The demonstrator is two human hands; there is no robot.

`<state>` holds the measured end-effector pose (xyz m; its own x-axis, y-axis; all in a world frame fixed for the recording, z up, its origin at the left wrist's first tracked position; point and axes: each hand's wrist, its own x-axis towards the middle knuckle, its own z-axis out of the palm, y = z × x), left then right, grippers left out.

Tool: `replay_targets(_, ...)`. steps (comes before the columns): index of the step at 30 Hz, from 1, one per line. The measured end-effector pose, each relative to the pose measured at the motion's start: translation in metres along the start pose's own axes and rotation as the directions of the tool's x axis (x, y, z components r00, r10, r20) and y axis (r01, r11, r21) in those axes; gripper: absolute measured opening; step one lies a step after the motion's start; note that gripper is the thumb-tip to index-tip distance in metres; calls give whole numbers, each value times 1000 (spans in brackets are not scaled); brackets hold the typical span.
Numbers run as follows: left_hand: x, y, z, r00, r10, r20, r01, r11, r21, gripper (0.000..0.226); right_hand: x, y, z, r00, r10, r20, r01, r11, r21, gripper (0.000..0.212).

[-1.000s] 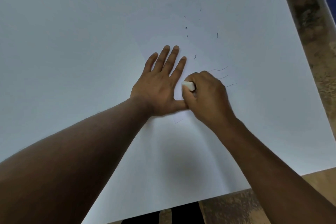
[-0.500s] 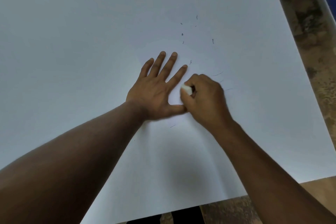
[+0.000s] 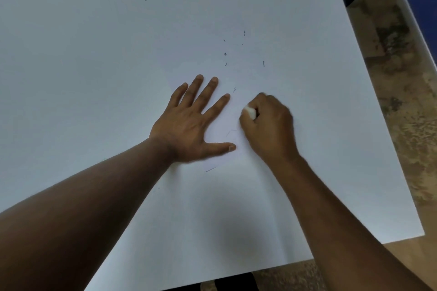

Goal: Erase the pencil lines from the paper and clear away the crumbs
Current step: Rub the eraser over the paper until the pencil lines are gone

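White paper (image 3: 94,78) covers nearly the whole worktop, with a mottled brown surface (image 3: 402,137) showing along its right and near edges. The person's left hand (image 3: 189,125) lies flat on the sheet, fingers straight and spread, thumb stretched toward the right, pinning the sheet down. The right hand (image 3: 269,127) is curled round a small white eraser (image 3: 250,112), gripping it against the paper just beside the left forefinger.

Over the past second the right hand has slid away from the left thumb and out to the right, and the faint wavy pencil lines that showed beyond its knuckles are no longer visible; whether they are rubbed out or merely hidden under the hand cannot be told. Two marks plainly remain: a faint line (image 3: 230,132) between the two hands and a short stroke (image 3: 210,169) just below the left thumb. Dark eraser crumbs (image 3: 225,54) lie scattered beyond the fingertips, so erasing looks well advanced but unfinished, and the sweeping-off is not yet begun.
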<state>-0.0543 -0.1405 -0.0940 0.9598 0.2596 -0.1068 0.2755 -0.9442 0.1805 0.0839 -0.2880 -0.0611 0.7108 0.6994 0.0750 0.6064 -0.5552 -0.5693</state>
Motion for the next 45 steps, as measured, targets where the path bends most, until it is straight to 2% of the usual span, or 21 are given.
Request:
replay_targets(3, 0, 0, 0, 1000, 2, 5, -2, 1000, 7, 106, -5, -3, 3, 999, -49, 14, 49, 998, -33, 14)
replay_targets(7, -1, 1, -1, 1000, 0, -14, 0, 1000, -17, 106, 15, 30, -20, 994, 78, -73, -88, 986, -140, 10)
replay_targets(12, -1, 1, -1, 1000, -6, -11, 6, 1000, -16, 106, 19, 36, -27, 983, 167, -82, -173, 982, -74, 13)
replay_targets(14, -1, 1, 0, 1000, -7, -12, 7, 1000, -21, 106, 14, 24, -23, 990, 113, -81, -115, 993, -13, 12)
replay_targets(17, -1, 0, 1, 1000, 5, -16, -6, 1000, -11, 106, -3, -7, -2, 999, -39, 7, 39, 998, 44, 10)
replay_targets(20, -1, 0, 1, 1000, 11, -19, -11, 1000, 0, 105, -9, -17, 10, 989, -141, 34, 143, 988, -59, 9)
replay_targets(23, -1, 0, 2, 1000, 5, -16, -6, 1000, -3, 104, 4, 13, -8, 998, -39, -56, 29, 983, -180, 12)
replay_targets(25, -1, 0, 2, 1000, 3, -23, -3, 1000, -4, 104, 10, 34, -26, 994, 60, -90, -73, 985, -155, 10)
replay_targets(27, -1, 0, 2, 1000, 2, -23, -3, 1000, -4, 104, 11, 41, -34, 991, 110, -71, -116, 989, -94, 13)
replay_targets(29, -1, 0, 1, 1000, -1, -18, 1, 1000, -6, 105, 7, 34, -33, 996, 79, -45, -80, 996, -37, 12)
replay_targets(33, -1, 0, 0, 1000, 6, -10, -6, 1000, -9, 106, -16, -1, -10, 994, -98, 42, 96, 994, 46, 9)
replay_targets(38, -1, -1, 0, 1000, 20, -11, -20, 1000, -3, 104, -24, -27, 16, 980, -193, 56, 195, 981, -20, 9)
replay_targets(40, -1, 0, 1, 1000, 15, -20, -15, 1000, -8, 105, -12, -16, 11, 987, -155, 31, 158, 982, -103, 12)
replay_targets(42, -2, 0, 1, 1000, 6, -16, -6, 1000, -9, 106, 1, 9, -6, 998, -54, -34, 47, 982, -181, 13)
replay_targets(45, -1, 1, 0, 1000, -1, -14, 1, 1000, -14, 106, 15, 39, -34, 987, 111, -120, -128, 982, -142, 11)
